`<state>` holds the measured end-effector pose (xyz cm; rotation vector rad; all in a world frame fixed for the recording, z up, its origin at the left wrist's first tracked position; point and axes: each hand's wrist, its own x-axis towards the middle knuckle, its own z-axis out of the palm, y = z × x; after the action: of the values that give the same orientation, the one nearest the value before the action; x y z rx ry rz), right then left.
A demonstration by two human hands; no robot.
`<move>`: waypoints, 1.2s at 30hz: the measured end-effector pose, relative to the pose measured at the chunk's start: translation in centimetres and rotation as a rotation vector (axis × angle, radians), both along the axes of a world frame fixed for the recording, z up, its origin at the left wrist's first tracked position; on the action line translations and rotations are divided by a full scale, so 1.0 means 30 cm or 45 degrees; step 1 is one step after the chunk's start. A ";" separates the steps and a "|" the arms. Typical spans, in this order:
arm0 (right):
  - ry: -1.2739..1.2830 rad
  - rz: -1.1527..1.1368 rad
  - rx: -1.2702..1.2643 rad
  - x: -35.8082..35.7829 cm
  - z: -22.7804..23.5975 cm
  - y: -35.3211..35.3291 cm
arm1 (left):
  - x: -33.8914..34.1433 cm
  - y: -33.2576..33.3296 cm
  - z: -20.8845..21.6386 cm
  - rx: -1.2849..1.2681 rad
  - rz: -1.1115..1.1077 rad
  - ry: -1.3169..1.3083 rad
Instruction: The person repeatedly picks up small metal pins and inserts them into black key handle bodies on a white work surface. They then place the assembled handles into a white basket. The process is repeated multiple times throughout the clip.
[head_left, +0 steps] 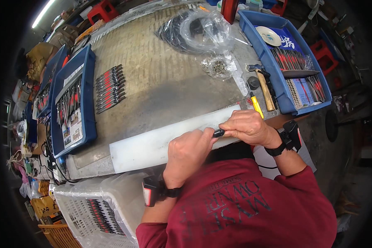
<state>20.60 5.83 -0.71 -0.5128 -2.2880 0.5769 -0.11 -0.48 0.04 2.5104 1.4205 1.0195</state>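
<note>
Above the front edge of the table, both my hands meet on a slim black piece; its kind is mostly hidden by the fingers. My left hand is closed round its left end. My right hand pinches the other end, thumb and fingers pressed together. Under the hands lies a long white plastic board. A row of slim black-and-red tools is laid out on the table to the left.
Blue trays with similar tools stand at left; another blue tray is at right. Near it lie a hammer, a yellow marker and a bag of small metal parts. A white basket sits below the table edge.
</note>
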 end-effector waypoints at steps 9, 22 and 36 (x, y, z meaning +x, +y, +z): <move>0.004 -0.066 -0.089 -0.012 0.004 -0.019 | 0.002 0.011 -0.029 0.002 0.012 -0.076; -0.023 -0.072 -0.290 -0.001 -0.005 -0.020 | -0.009 0.017 -0.040 0.081 0.058 0.007; -0.205 -0.364 -0.329 0.076 -0.001 0.098 | -0.024 0.044 -0.084 0.049 0.088 0.066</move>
<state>22.89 8.77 -0.74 -1.0257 -2.2432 0.7114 -0.82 0.85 -2.48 2.5494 1.5262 1.0092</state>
